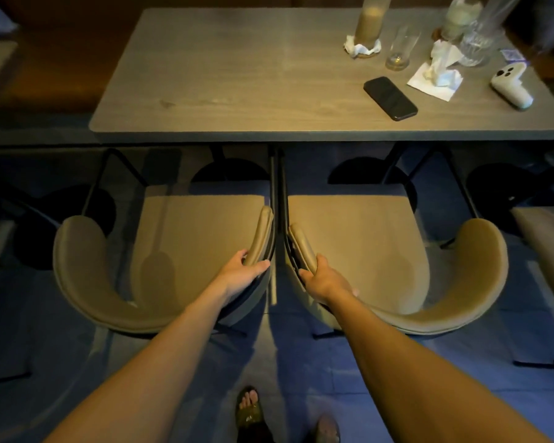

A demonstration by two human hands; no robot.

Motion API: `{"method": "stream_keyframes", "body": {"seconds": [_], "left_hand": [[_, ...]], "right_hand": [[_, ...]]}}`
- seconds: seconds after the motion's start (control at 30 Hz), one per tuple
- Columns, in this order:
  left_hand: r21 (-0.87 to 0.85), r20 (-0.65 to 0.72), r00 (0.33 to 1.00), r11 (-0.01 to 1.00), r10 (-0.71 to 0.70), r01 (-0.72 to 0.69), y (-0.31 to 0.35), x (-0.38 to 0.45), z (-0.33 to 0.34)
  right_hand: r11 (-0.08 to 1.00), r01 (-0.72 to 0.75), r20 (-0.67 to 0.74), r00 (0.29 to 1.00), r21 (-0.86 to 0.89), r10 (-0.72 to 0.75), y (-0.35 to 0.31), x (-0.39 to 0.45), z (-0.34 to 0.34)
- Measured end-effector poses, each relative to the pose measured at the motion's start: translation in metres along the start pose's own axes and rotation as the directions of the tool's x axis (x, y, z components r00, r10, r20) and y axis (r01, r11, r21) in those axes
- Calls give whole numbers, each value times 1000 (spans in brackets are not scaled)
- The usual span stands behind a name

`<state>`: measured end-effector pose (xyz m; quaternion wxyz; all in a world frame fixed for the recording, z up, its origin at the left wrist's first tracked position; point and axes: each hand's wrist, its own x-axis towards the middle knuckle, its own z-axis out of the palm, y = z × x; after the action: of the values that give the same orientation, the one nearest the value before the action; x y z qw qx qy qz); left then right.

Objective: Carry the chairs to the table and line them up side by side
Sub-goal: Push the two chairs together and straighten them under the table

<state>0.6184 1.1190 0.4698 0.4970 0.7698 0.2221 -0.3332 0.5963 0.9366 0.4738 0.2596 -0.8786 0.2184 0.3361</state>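
Two tan padded chairs with curved backs stand side by side on the floor, facing the grey wooden table (pixel 224 91). The left chair (pixel 186 247) and the right chair (pixel 359 247) almost touch at their inner arms, with their front edges near the table's near edge. My left hand (pixel 242 271) grips the inner right arm of the left chair. My right hand (pixel 325 278) grips the inner left arm of the right chair.
On the table's right part lie a black phone (pixel 390 98), crumpled napkins (pixel 437 75), several glasses (pixel 400 47) and a white controller (pixel 510 84). Another chair seat (pixel 547 238) shows at the right edge. My sandalled feet (pixel 250 414) stand on blue carpet.
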Motion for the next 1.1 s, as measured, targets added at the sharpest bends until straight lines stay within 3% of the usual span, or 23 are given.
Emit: {"method": "stream_keyframes", "body": {"seconds": [0.17,0.4,0.83,1.1], "left_hand": [[164,46,999,986,-11,3,-3,21,4],[369,-57,998,929,26,-4,-13,28,5],[488,-84,996,873,30,15,-34,17,24],[445,-83,996,895,19,20,-34,19,25]], "right_hand": [[999,41,-38,998,-30,-42,3,9,6],[996,47,-81,995,-73,-53,4,10,12],[994,58,-83,994,-93,-66,3,4,10],[996,33,-84,996,-78,-40,4,0,14]]}}
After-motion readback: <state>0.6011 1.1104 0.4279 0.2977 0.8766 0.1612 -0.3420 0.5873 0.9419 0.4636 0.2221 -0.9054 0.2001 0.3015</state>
